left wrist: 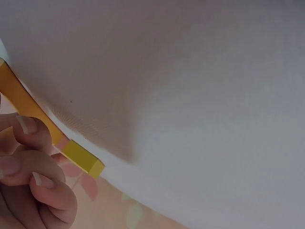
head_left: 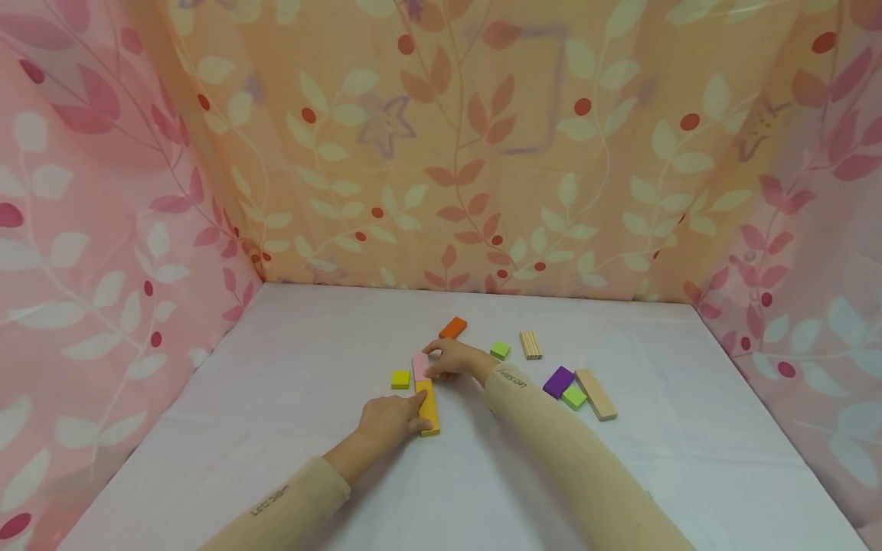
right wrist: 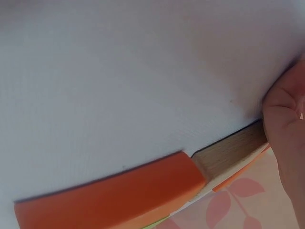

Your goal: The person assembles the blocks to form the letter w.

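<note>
In the head view my left hand (head_left: 389,417) holds a yellow-orange block (head_left: 429,413), index finger and thumb on it. The left wrist view shows that hand's other fingers (left wrist: 52,193) curled beside the same block (left wrist: 28,102). At its far end lies a pink block (head_left: 420,366), which my right hand (head_left: 456,358) grips by its ends between finger and thumb. A small yellow block (head_left: 400,379) lies just left of the pink one. Beyond my right hand is an orange block (head_left: 452,327). Part of the right hand (right wrist: 288,114) shows at the right wrist view's edge.
Right of my hands lie a green block (head_left: 500,350), a striped wooden block (head_left: 530,345), a purple block (head_left: 559,382), another green block (head_left: 574,397) and a long plain wooden block (head_left: 596,395). Patterned curtains (head_left: 448,153) enclose the white tabletop (head_left: 276,367) at the back and sides.
</note>
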`<action>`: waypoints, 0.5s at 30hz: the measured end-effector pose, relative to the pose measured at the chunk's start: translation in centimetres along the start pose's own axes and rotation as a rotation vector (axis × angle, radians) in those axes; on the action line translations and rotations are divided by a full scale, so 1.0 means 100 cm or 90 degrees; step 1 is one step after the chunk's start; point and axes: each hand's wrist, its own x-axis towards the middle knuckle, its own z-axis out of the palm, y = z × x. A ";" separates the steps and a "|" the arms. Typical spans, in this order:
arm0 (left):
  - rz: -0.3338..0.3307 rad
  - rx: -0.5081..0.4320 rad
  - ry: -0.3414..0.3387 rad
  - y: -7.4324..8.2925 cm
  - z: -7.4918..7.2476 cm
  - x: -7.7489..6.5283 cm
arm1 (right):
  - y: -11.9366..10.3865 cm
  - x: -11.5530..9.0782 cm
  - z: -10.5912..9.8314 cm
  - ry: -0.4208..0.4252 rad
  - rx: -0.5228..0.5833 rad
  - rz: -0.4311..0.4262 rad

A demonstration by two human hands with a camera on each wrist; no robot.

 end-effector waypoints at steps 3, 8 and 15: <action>-0.006 0.007 -0.002 0.000 0.000 0.000 | 0.000 0.001 0.000 -0.001 -0.001 -0.005; 0.011 0.017 0.023 0.000 0.001 -0.003 | -0.003 -0.001 -0.002 -0.014 -0.022 -0.017; 0.045 0.019 0.069 -0.002 0.003 -0.012 | -0.008 0.004 -0.003 -0.010 -0.108 -0.143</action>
